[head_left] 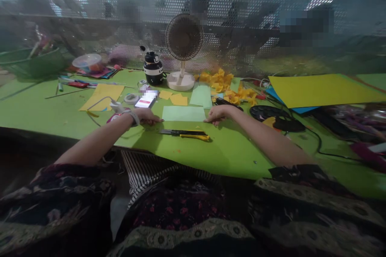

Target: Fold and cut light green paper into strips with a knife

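Head view: left hand [147,116] and right hand [217,114] pinched pale green sheet's [183,113] corners; uneven pull risked creasing it.

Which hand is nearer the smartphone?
Left. The left hand is close on the smartphone's near side; the right hand is well off to its right.

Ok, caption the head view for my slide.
Left hand and right hand touch a pale green sheet behind a yellow cutter.
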A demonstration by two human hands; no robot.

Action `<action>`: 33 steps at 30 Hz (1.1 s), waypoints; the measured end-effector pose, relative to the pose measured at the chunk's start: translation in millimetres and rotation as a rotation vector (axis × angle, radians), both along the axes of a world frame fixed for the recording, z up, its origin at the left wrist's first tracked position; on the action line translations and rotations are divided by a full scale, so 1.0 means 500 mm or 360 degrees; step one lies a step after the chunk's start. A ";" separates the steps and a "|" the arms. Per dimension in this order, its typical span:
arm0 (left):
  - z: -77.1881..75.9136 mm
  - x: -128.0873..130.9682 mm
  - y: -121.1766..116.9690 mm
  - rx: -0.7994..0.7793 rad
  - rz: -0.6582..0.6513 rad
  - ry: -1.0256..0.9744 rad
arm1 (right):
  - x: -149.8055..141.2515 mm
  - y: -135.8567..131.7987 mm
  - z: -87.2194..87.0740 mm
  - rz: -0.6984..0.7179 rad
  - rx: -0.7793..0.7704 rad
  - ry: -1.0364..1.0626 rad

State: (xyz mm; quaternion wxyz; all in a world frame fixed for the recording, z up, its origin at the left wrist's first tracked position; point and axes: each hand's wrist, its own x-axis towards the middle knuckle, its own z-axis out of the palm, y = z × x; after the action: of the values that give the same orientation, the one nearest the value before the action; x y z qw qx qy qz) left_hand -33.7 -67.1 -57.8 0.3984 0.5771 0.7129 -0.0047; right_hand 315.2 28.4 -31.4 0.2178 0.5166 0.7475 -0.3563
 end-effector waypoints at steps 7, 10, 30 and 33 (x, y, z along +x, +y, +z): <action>0.002 0.007 -0.003 -0.0097 0.0086 0.0030 | 0.035 -0.011 0.009 -0.0084 0.0027 0.0003; 0.001 0.005 -0.003 -0.0092 0.0095 0.0015 | 0.041 -0.036 0.019 -0.0112 0.0124 0.0116; 0.003 0.004 -0.039 0.0247 0.0072 0.0133 | 0.013 -0.203 -0.093 0.0683 0.1043 0.0793; -0.009 0.033 -0.051 0.0796 0.0072 0.0328 | 0.068 -0.205 -0.089 0.0646 0.0983 0.0812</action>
State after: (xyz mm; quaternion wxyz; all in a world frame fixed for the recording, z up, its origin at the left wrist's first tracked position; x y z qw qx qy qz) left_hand -17.4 -92.5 -62.5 0.1687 0.6380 0.7414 0.1217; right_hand 349.0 -74.0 -75.9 -0.0726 0.2959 0.9348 -0.1825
